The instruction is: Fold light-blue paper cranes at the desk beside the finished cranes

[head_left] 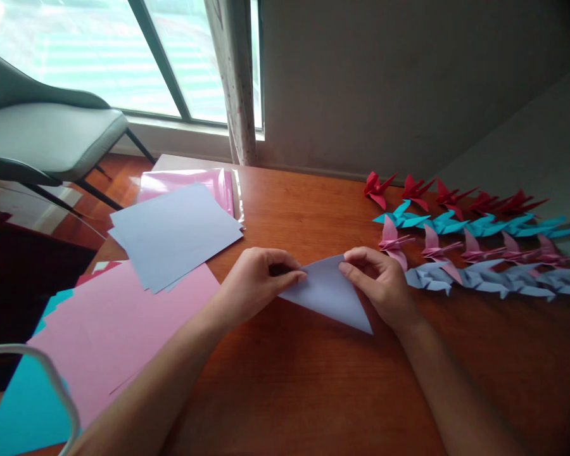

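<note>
In the head view, the left hand (254, 280) and right hand (386, 282) share a pale triangular sheet (332, 296) near the middle of the surface (313, 392); both sets of fingers pinch its upper edge, left at ten o'clock, right near twelve. Watch those pinches: if one slips or pulls unevenly, the paper could skew or crease off line. And careful at two o'clock! The nearest pink paper crane (392, 242) stands just beside the right hand, so an outward swing could topple it. Over at eight o'clock, a dragging left forearm could shift the pink sheets (123, 323). Now ten o'clock: a glossy packet (180, 180), partly under pale sheets (175, 231), shows pink inside; what exactly, I can't tell.
</note>
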Demonstrator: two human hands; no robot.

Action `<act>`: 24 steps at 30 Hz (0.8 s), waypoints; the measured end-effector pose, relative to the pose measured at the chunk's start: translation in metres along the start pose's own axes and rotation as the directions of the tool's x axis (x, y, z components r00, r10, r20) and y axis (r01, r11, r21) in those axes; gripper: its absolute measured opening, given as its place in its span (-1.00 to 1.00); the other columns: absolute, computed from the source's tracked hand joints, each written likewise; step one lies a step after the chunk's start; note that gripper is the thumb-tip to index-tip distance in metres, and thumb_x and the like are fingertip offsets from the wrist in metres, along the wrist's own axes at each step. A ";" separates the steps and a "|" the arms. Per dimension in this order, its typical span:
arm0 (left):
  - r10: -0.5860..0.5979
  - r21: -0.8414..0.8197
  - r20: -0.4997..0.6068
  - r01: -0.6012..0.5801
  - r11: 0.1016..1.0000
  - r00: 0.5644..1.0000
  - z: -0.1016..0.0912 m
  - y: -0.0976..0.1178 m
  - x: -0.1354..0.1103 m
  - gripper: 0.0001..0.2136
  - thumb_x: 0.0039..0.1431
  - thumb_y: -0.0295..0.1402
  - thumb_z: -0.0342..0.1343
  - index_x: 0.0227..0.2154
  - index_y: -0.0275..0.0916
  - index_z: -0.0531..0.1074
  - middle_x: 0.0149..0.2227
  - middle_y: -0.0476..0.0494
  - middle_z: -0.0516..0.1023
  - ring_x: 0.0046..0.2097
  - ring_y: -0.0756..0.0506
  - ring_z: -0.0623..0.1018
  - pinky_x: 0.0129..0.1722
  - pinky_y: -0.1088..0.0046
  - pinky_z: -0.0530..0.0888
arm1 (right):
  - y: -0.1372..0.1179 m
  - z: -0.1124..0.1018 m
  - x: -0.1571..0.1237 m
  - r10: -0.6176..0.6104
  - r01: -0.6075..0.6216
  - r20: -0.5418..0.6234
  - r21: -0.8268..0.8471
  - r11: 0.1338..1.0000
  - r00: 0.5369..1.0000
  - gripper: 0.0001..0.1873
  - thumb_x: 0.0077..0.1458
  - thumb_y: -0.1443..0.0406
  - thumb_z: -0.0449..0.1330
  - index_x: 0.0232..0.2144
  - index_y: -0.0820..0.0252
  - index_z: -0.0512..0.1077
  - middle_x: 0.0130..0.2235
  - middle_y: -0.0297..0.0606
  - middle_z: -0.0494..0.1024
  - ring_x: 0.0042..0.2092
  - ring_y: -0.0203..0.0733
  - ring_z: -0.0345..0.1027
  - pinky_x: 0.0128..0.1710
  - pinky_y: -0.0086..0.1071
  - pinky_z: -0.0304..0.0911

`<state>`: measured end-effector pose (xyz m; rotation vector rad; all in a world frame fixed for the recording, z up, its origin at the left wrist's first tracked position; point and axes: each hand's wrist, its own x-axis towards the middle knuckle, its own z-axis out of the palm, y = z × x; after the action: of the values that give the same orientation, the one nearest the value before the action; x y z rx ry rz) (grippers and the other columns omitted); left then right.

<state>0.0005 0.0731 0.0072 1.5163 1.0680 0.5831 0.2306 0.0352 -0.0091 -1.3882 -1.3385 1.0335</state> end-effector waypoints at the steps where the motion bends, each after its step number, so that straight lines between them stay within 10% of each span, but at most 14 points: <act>1: -0.003 -0.002 0.000 0.003 1.000 1.000 0.000 0.000 0.000 -0.84 0.10 -0.28 0.25 -0.45 -0.28 0.60 -0.47 -0.06 0.60 -0.42 -0.02 0.49 -0.44 0.54 0.38 | 0.000 0.000 0.000 0.000 0.000 0.000 -0.005 1.000 1.000 -0.76 0.03 0.08 0.37 -0.40 0.10 0.51 -0.39 -0.30 0.57 -0.34 -0.20 0.45 -0.38 -0.37 0.39; 24: -0.005 -0.006 -0.010 0.005 1.000 1.000 0.000 0.004 -0.001 -0.82 0.11 -0.28 0.23 -0.46 -0.28 0.61 -0.47 -0.08 0.60 -0.43 -0.02 0.49 -0.47 0.55 0.37 | 0.003 0.000 0.000 -0.019 0.018 -0.019 -0.050 0.999 1.000 -0.78 0.05 0.10 0.36 -0.38 0.10 0.54 -0.35 -0.28 0.63 -0.31 -0.17 0.52 -0.33 -0.34 0.46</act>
<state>0.0013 0.0721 0.0114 1.5067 1.0772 0.5902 0.2313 0.0353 -0.0121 -1.4164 -1.3689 0.9780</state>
